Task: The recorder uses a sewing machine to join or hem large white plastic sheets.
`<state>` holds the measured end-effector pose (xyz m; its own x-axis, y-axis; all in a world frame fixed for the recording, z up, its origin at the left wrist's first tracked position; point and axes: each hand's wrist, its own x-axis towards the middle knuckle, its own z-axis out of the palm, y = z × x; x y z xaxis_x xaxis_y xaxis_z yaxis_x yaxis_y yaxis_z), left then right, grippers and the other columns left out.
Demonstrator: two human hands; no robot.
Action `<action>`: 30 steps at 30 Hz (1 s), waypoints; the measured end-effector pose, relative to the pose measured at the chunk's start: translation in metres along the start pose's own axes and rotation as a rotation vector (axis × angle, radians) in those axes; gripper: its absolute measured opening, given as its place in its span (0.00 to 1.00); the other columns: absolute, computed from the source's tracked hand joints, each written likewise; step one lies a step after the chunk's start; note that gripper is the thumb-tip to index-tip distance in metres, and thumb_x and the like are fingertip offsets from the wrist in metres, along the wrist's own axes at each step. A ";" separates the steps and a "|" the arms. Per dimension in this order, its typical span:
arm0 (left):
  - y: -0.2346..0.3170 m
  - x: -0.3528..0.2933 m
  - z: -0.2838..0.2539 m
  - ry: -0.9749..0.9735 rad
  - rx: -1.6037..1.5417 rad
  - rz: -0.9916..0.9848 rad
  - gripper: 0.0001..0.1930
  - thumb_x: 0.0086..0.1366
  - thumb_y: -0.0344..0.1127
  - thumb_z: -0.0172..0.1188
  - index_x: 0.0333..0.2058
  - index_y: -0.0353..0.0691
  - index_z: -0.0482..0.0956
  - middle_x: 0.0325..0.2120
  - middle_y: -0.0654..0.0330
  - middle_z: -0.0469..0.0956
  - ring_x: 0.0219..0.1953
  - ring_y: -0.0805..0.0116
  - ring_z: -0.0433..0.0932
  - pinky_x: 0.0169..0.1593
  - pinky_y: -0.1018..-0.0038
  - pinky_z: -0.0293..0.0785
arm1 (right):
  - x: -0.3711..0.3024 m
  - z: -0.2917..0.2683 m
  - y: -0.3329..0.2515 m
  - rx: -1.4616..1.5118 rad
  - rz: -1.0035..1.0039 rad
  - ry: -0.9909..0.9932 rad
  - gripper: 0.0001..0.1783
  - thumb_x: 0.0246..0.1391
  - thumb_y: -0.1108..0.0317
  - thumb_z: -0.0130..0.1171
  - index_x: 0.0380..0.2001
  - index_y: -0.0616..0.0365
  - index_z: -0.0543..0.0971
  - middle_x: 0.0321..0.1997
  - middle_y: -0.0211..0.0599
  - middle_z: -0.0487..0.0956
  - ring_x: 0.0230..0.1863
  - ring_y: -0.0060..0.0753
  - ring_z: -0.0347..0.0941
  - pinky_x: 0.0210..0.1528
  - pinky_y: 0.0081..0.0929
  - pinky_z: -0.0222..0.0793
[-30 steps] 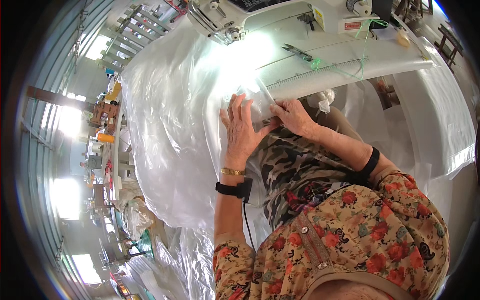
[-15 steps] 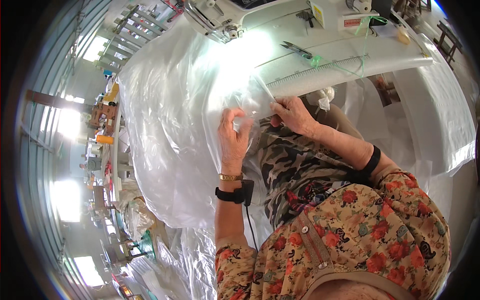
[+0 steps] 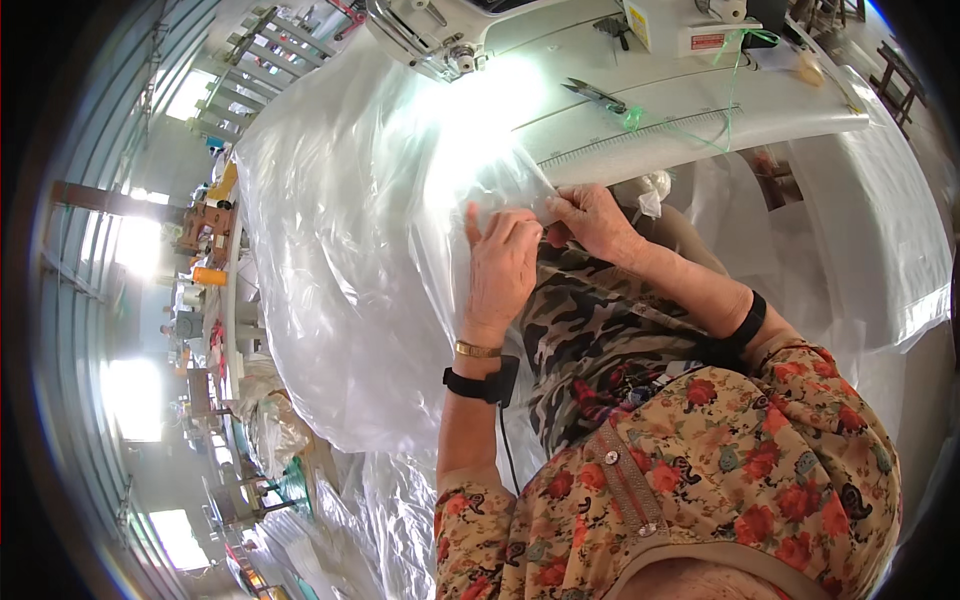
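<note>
A large sheet of clear plastic film [image 3: 330,260] spreads over my lap and up onto the sewing table, under the lit head of a sewing machine [image 3: 425,35]. My left hand [image 3: 503,262] grips the film's near edge, its fingers curled in and the index finger partly raised. Close beside it, my right hand [image 3: 598,222] pinches the same edge between thumb and fingers. The two hands almost touch. Glare from the lamp washes out the film just beyond them.
Thread snips [image 3: 597,96] lie on the sewing table [image 3: 690,85], near green string [image 3: 633,119] and a printed ruler scale [image 3: 640,137]. More white sheeting [image 3: 870,220] hangs at the right. An orange thread cone [image 3: 209,276] stands on a far-left bench.
My left hand has moved right and come up against my right hand, its fingers now closed over the film's edge. My right hand has barely shifted.
</note>
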<state>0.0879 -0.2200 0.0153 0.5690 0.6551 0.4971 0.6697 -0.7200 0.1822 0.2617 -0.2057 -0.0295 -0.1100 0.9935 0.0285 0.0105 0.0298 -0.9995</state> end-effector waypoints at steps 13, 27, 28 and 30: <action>-0.004 0.012 0.009 0.140 0.169 -0.181 0.11 0.61 0.30 0.60 0.43 0.38 0.75 0.36 0.58 0.76 0.40 0.57 0.74 0.55 0.60 0.64 | -0.001 0.003 0.001 -0.048 -0.004 0.018 0.16 0.62 0.64 0.51 0.31 0.68 0.79 0.19 0.37 0.81 0.21 0.25 0.78 0.30 0.26 0.72; -0.013 0.001 0.006 0.182 0.107 0.044 0.02 0.62 0.30 0.58 0.33 0.40 0.77 0.38 0.61 0.78 0.42 0.64 0.76 0.63 0.58 0.56 | -0.002 0.000 0.000 -0.080 0.013 0.053 0.17 0.62 0.63 0.52 0.30 0.68 0.80 0.19 0.38 0.81 0.20 0.27 0.78 0.29 0.27 0.73; -0.014 0.003 0.006 0.165 0.064 0.060 0.02 0.63 0.28 0.57 0.34 0.39 0.75 0.39 0.60 0.79 0.43 0.63 0.77 0.63 0.58 0.58 | -0.002 0.000 0.001 -0.082 0.015 0.055 0.17 0.62 0.63 0.52 0.30 0.68 0.80 0.19 0.38 0.81 0.20 0.27 0.78 0.29 0.27 0.73; -0.014 0.004 0.005 0.149 0.022 0.075 0.02 0.63 0.27 0.56 0.34 0.38 0.74 0.40 0.59 0.80 0.44 0.62 0.77 0.62 0.58 0.60 | 0.000 0.001 0.004 -0.108 -0.022 0.064 0.17 0.62 0.63 0.52 0.30 0.68 0.80 0.19 0.37 0.81 0.20 0.27 0.78 0.27 0.27 0.73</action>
<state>0.0828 -0.2064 0.0105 0.5420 0.5570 0.6293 0.6391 -0.7594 0.1218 0.2610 -0.2052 -0.0334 -0.0482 0.9974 0.0543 0.1166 0.0596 -0.9914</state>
